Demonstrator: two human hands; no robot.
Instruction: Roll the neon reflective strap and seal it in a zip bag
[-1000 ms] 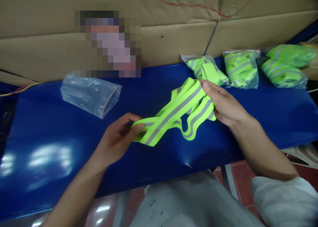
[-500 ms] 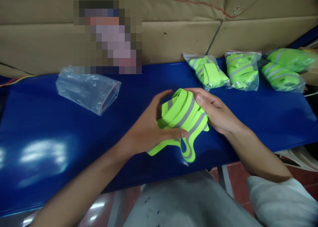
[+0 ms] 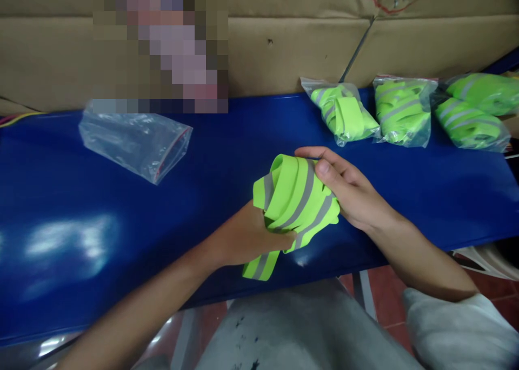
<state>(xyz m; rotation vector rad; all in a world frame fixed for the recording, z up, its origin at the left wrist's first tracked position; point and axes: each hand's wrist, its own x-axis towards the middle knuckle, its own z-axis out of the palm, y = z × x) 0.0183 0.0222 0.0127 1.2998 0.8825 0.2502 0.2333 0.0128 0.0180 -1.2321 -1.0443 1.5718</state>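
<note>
A bundle of neon-green reflective strap (image 3: 294, 194) with grey stripes is held above the blue table, close to its front edge. My left hand (image 3: 247, 232) grips the bundle from the left, its thumb across the lower front and its other fingers hidden behind. On the right side, my right hand (image 3: 344, 183) pinches the folds, thumb in front and fingers at the back. A loose end of the strap hangs below my left hand. To the left lies a clear zip bag (image 3: 135, 140), its red-lined mouth facing right.
Along the back right of the blue table (image 3: 227, 138) lie several clear bags of green strap, among them one bag (image 3: 344, 113) and another bag (image 3: 403, 111). Brown cardboard (image 3: 284, 51) stands behind the table. A blurred-out patch covers the upper left.
The lower loop of strap has been gathered in under my left thumb, and a short end now hangs down at the left. The view has shifted slightly. Both hands keep their hold.
</note>
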